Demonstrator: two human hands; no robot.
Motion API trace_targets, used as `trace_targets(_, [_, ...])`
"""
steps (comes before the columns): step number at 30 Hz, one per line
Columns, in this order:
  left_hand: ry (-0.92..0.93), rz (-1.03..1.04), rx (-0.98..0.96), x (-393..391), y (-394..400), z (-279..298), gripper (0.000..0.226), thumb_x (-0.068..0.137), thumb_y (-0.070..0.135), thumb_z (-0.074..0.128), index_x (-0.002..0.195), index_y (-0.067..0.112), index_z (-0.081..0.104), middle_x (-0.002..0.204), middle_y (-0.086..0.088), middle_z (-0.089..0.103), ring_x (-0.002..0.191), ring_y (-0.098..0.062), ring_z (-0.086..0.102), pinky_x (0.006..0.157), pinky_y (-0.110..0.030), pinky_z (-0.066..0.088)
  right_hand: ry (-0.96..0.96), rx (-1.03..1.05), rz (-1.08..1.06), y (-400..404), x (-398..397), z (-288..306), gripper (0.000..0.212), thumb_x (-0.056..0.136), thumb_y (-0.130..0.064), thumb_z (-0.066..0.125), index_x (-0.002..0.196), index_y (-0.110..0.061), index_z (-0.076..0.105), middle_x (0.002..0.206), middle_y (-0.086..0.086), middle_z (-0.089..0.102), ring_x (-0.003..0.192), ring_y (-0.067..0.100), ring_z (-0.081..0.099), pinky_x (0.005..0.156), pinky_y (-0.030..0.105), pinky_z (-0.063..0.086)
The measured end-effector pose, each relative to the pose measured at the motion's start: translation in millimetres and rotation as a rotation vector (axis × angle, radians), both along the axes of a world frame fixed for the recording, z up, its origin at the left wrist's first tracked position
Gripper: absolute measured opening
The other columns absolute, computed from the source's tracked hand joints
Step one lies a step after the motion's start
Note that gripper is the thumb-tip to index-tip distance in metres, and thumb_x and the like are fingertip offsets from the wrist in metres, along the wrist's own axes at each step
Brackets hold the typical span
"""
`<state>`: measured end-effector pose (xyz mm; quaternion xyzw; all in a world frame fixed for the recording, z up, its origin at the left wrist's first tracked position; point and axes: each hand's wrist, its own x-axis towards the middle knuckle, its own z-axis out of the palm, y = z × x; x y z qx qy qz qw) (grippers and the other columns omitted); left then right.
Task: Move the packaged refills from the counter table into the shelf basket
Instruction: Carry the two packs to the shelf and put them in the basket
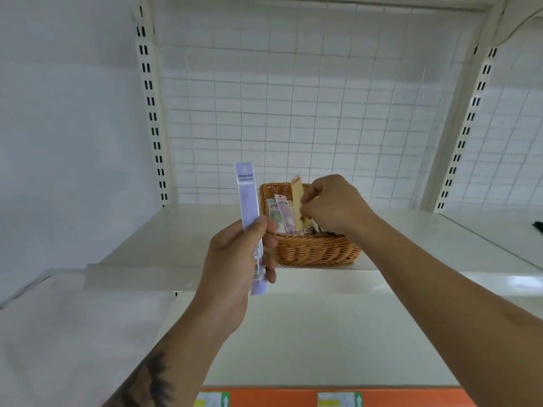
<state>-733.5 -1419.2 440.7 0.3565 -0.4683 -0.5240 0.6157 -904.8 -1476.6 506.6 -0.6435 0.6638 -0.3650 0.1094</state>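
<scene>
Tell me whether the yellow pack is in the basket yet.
Partly in: right hand pinches the yellow pack upright, its lower end inside the basket.

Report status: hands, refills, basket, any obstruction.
Left hand holds purple refill pack upright. Right hand pinches yellow refill pack over wicker basket. Nothing in the way.

White wire grid back panel (pixel 293 113), slotted shelf uprights (pixel 151 113), orange strip (pixel 382 396) with 2 labels (pixel 339 399)
</scene>
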Motion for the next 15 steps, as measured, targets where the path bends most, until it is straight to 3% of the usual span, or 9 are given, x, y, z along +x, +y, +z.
trace_targets(3, [0.009,-0.028,0.046,5.9,4.4,-4.8,0.025,0.104,0.022,0.057,0.094,0.006,0.074,0.073,-0.009,0.062,0.051,-0.025,0.055,0.049,-0.033,0.049,0.196,0.126,-0.031,-9.5,3.7,-2.2,0.014,0.08,-0.01,0.071,0.09,-0.019,0.076,0.095,0.003,0.073,0.087,0.021,0.067,0.079,0.04,0.062])
trace_targets(5, [-0.002,-0.049,0.072,7.9,8.4,-6.5,0.026,0.105,0.026,0.056,0.096,0.008,0.073,0.074,-0.009,0.064,0.048,-0.026,0.057,0.046,-0.031,0.049,0.233,0.131,-0.051,-9.9,5.3,-2.8,0.015,0.081,-0.008,0.071,0.091,-0.017,0.076,0.096,0.004,0.074,0.088,0.021,0.068,0.082,0.042,0.063])
trace_targets(11, [-0.032,-0.055,0.144,7.0,15.2,-7.1,0.043,0.105,0.047,0.048,0.101,0.01,0.07,0.076,-0.008,0.065,0.045,-0.018,0.032,0.048,-0.024,0.024,0.105,-0.168,-0.024,37.8,16.6,-6.4,0.011,0.092,-0.019,0.063,0.089,-0.028,0.069,0.082,-0.011,0.067,0.07,0.01,0.064,0.06,0.03,0.055])
trace_targets(15, [-0.015,-0.086,0.206,1.9,20.1,-6.4,0.06,0.101,0.066,0.039,0.106,0.017,0.072,0.08,-0.009,0.07,0.052,-0.016,0.032,0.049,-0.024,0.022,-0.029,-0.353,0.143,81.7,31.4,-31.2,0.009,0.093,-0.018,0.067,0.089,-0.026,0.068,0.067,-0.013,0.063,0.065,0.006,0.06,0.053,0.019,0.044])
